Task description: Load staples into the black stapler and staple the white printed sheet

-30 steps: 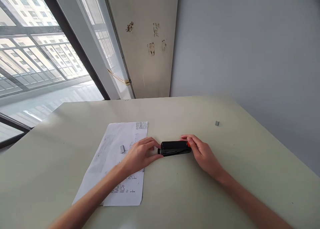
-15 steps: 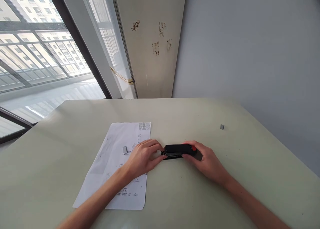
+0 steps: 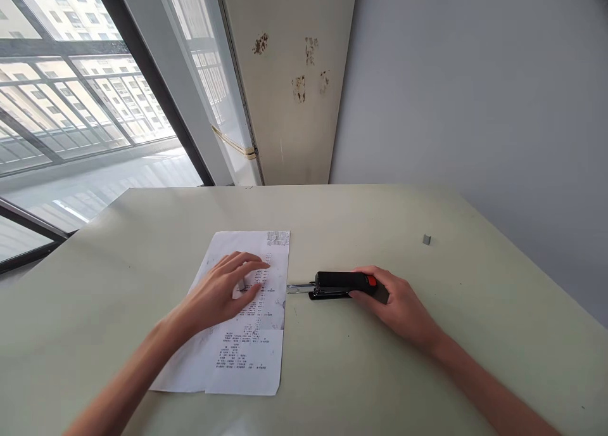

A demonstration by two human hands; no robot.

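Observation:
A black stapler (image 3: 332,285) with a red rear button lies on the pale table (image 3: 332,220), its metal staple tray slid out to the left. My right hand (image 3: 396,304) grips the stapler's rear end. My left hand (image 3: 223,290) rests over a printed paper sheet (image 3: 247,341), fingers stretched toward a small grey strip of staples (image 3: 241,284) that lies on the sheet; the fingertips partly cover it.
A second small grey staple strip (image 3: 426,239) lies alone at the table's right. A grey wall stands behind and to the right, a large window to the left, and a stained beige panel (image 3: 289,81) in the corner.
My left hand left the stapler's front end and moved left onto the paper, over the staple strip. The stapler's metal tray now sticks out on its left side.

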